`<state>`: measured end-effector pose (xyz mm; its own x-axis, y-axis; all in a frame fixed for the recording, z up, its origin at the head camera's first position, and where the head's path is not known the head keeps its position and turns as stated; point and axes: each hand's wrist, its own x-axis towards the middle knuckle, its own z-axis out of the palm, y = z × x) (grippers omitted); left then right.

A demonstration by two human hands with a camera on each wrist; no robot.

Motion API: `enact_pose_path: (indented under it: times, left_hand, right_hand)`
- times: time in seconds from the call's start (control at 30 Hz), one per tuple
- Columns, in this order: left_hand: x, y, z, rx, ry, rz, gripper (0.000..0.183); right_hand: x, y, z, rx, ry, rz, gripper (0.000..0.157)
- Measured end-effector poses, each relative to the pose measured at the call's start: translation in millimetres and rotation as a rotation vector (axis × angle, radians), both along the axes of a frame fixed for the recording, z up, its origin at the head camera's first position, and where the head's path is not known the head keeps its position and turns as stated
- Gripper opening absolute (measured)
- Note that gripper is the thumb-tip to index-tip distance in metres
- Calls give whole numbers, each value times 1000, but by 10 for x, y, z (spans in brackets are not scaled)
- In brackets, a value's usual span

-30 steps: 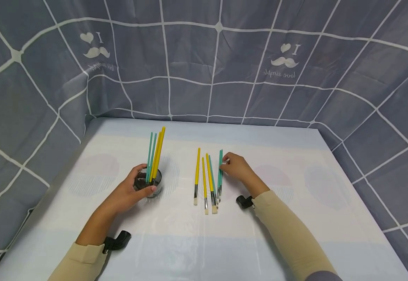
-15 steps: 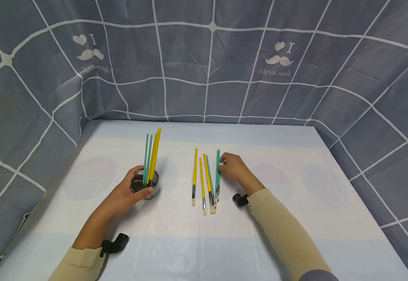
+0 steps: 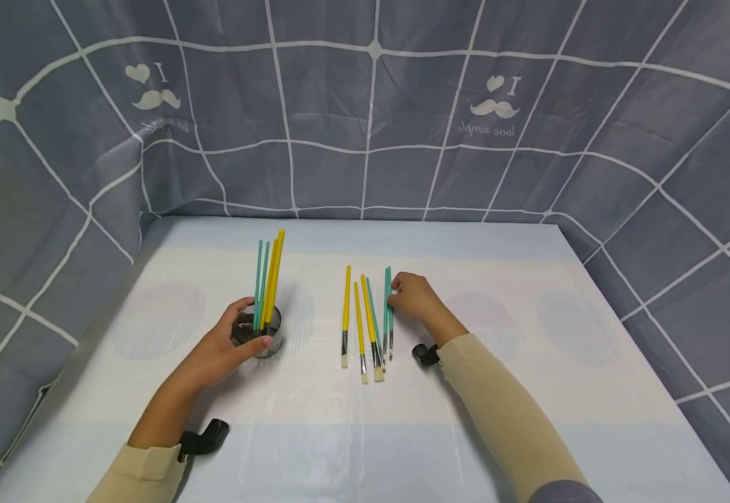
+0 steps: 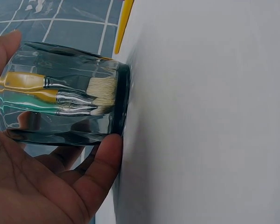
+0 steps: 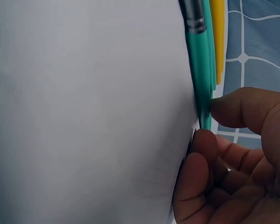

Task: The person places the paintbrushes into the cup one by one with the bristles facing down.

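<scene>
My left hand (image 3: 229,346) grips a clear, dark-tinted glass (image 4: 74,123) standing on the table, fingers and thumb around its sides. Inside it, several paintbrushes with green and yellow handles (image 3: 274,279) stand bristles down; pale bristles (image 4: 102,91) show through the wall. My right hand (image 3: 420,300) pinches the handle of the rightmost green paintbrush (image 5: 201,60) between thumb and fingertips, close to the tabletop. A second green paintbrush (image 3: 386,300) lies right beside it. Left of these are another green paintbrush (image 3: 374,307) and several yellow paintbrushes (image 3: 346,300), their bristles toward me.
A pale tablecloth (image 3: 314,447) with faint printed circles covers the table. Grey curtain cloth (image 3: 333,105) with a white grid rises behind and at both sides. Black wrist mounts (image 3: 206,439) stick out by both sleeves.
The head view has shifted slightly, moving the whole scene a little left. At the bristle end, the rightmost green paintbrush has spread slightly from its neighbour. The left hand keeps its hold on the glass.
</scene>
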<state>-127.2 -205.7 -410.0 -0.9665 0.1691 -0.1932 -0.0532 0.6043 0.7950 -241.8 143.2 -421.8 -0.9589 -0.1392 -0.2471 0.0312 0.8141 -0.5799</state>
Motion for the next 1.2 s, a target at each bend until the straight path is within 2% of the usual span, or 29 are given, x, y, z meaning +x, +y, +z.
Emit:
enact_pose_path:
  times: [0.37, 0.6, 1.2]
  left_hand:
    - [-10, -11, -9, 0, 9, -2, 85]
    - [-3, -10, -15, 30, 20, -7, 83]
    - [35, -7, -5, 12, 44, -6, 82]
  right_hand:
    - [-28, -31, -21, 36, 25, -33, 32]
    - [-14, -23, -25, 38, 28, -10, 35]
    - [3, -68, -22, 83, 66, -18, 31]
